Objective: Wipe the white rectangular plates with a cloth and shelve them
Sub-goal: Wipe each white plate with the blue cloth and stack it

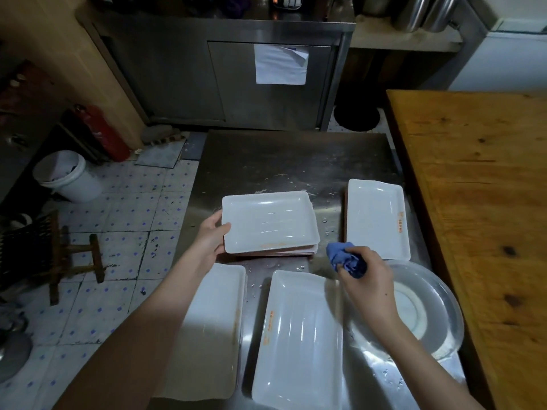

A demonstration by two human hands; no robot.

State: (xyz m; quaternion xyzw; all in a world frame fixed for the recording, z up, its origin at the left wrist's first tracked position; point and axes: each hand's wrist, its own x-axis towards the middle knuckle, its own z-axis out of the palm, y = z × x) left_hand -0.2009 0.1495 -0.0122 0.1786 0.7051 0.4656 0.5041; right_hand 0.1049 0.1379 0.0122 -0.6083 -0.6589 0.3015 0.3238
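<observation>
Several white rectangular plates lie on a wet steel table (281,161). A stack of plates (269,221) sits mid-table, and my left hand (211,236) grips the left edge of its top plate. My right hand (367,276) is closed on a crumpled blue cloth (344,258), hovering just right of the stack. One single plate (377,217) lies at the right, another plate (299,335) lies near me in the middle, and a third plate (213,327) near me is partly hidden under my left forearm.
A clear round bowl (429,315) holding water sits at the table's right front. A wooden table (479,202) adjoins on the right. Beyond stands a steel cabinet (236,78). On the tiled floor at left are a white bucket (66,177), a red extinguisher (103,131) and a stool (74,258).
</observation>
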